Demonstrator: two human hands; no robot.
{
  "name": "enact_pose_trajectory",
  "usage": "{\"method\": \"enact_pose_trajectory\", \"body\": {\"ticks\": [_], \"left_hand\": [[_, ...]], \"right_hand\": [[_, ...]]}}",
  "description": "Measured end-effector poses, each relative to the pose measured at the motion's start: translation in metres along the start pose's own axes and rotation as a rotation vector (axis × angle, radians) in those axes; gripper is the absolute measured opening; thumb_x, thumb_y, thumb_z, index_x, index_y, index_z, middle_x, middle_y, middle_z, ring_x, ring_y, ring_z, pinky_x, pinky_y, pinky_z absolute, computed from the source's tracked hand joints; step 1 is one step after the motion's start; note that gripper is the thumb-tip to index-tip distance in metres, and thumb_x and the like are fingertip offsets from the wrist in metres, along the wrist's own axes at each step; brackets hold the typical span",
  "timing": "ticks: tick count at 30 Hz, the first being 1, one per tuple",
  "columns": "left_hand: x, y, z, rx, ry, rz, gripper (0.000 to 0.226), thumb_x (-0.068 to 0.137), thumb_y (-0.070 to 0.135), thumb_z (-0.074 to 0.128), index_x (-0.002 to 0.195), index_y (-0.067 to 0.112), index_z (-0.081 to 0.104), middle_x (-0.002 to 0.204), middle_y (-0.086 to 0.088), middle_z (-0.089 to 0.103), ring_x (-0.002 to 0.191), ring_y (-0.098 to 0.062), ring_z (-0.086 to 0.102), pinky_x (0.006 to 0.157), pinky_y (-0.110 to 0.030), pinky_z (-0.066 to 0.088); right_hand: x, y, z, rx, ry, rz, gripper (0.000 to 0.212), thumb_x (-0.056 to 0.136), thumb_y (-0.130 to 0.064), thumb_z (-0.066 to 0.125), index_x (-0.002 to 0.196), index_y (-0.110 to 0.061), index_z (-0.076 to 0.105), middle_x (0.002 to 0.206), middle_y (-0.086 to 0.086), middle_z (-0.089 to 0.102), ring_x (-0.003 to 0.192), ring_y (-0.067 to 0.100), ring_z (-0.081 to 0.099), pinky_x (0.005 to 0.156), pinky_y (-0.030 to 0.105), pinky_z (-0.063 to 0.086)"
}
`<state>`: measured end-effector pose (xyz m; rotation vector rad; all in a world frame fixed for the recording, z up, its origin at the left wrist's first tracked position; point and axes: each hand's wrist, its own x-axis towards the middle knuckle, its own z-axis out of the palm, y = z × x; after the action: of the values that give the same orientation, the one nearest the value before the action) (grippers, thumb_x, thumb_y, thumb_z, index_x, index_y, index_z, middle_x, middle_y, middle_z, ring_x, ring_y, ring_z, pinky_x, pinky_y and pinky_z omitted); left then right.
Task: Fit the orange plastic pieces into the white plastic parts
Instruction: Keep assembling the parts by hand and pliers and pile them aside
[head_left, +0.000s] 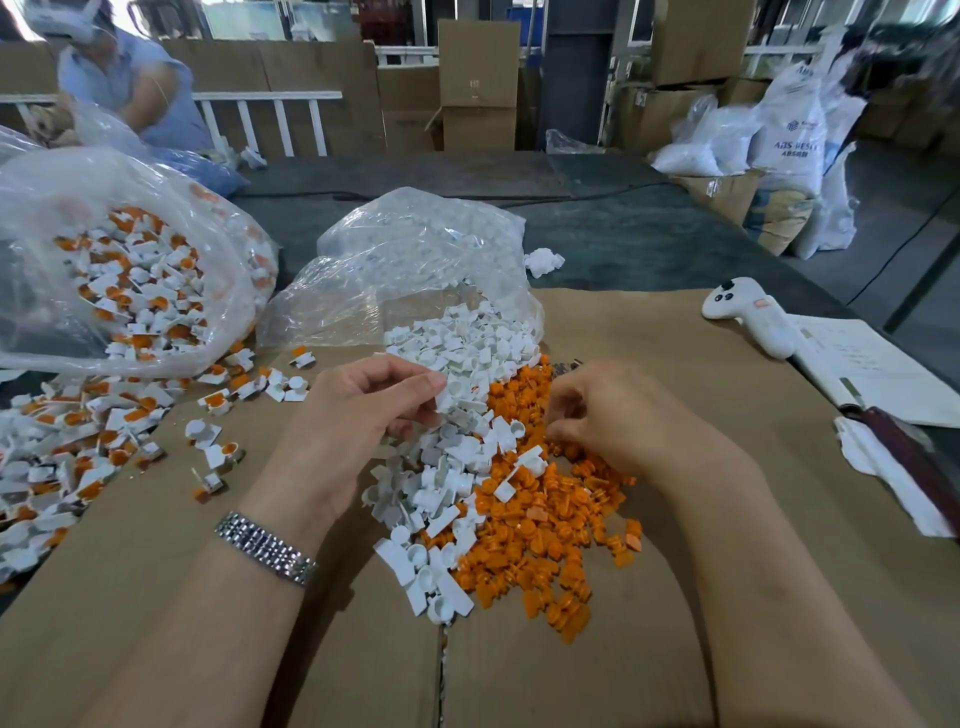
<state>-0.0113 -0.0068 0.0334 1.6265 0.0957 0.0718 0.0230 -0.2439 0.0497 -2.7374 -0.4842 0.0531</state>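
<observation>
Orange plastic pieces (540, 525) lie heaped right of the loose white plastic parts (457, 457), directly under the right hand (608, 410), fingers curled, grasp uncertain; left hand (363, 415) pinches one white part (445, 400).

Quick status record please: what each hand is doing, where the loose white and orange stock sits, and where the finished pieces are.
left hand: pinches one white part above the pile
right hand: fingers curled down into the orange pieces; whether it holds one cannot be told
loose white parts: spill from the clear bag down the middle of the cardboard sheet
orange pieces: heaped just right of the white ones, touching them
finished pieces: far left, spread on the cardboard and in a second bag
</observation>
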Motion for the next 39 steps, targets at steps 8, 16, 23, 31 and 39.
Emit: {"method": "enact_pose_trajectory", "body": {"ticks": [8,16,23,31,39], "left_hand": [[-0.002,0.000,0.002,0.075,-0.036,0.017,0.030,0.070,0.047,0.082,0.086,0.021,0.081,0.080,-0.005,0.077,0.065,-0.007,0.067,0.065,-0.019,0.049],[-0.003,0.001,0.006,0.027,-0.031,-0.027,0.014,0.084,0.032,0.082,0.078,0.020,0.078,0.078,-0.005,0.076,0.068,-0.013,0.069,0.067,-0.026,0.051],[-0.009,0.007,0.012,-0.180,-0.071,-0.018,0.014,0.091,0.012,0.075,0.079,0.007,0.069,0.077,-0.014,0.072,0.090,-0.034,0.077,0.063,-0.024,0.059],[-0.010,0.003,0.017,-0.144,-0.067,0.093,0.022,0.088,0.017,0.077,0.087,-0.004,0.069,0.087,-0.016,0.076,0.086,-0.032,0.077,0.085,-0.037,0.063],[-0.008,0.008,0.012,-0.326,-0.103,0.016,0.017,0.074,0.019,0.082,0.079,0.005,0.073,0.075,-0.015,0.070,0.076,-0.029,0.076,0.071,-0.028,0.062]], "right_hand": [[0.000,-0.005,0.001,-0.022,0.031,-0.001,0.006,0.091,-0.019,0.073,0.097,-0.020,0.075,0.099,-0.002,0.072,0.090,0.014,0.065,0.086,0.035,0.055],[-0.003,-0.012,-0.007,0.343,0.251,-0.050,0.009,0.091,-0.016,0.073,0.090,-0.025,0.070,0.081,-0.008,0.073,0.071,0.002,0.070,0.066,0.019,0.057],[-0.010,-0.042,0.004,0.684,0.329,-0.216,0.007,0.088,-0.015,0.077,0.091,-0.018,0.071,0.082,-0.005,0.072,0.077,0.010,0.070,0.074,0.025,0.059],[-0.008,-0.052,0.015,0.622,0.400,-0.191,0.012,0.088,-0.010,0.072,0.087,-0.019,0.065,0.075,-0.008,0.067,0.068,0.009,0.066,0.064,0.025,0.057],[-0.012,-0.042,-0.001,0.653,0.130,-0.235,0.026,0.090,-0.017,0.075,0.114,-0.026,0.071,0.094,-0.009,0.071,0.089,0.004,0.068,0.083,0.018,0.055]]}}
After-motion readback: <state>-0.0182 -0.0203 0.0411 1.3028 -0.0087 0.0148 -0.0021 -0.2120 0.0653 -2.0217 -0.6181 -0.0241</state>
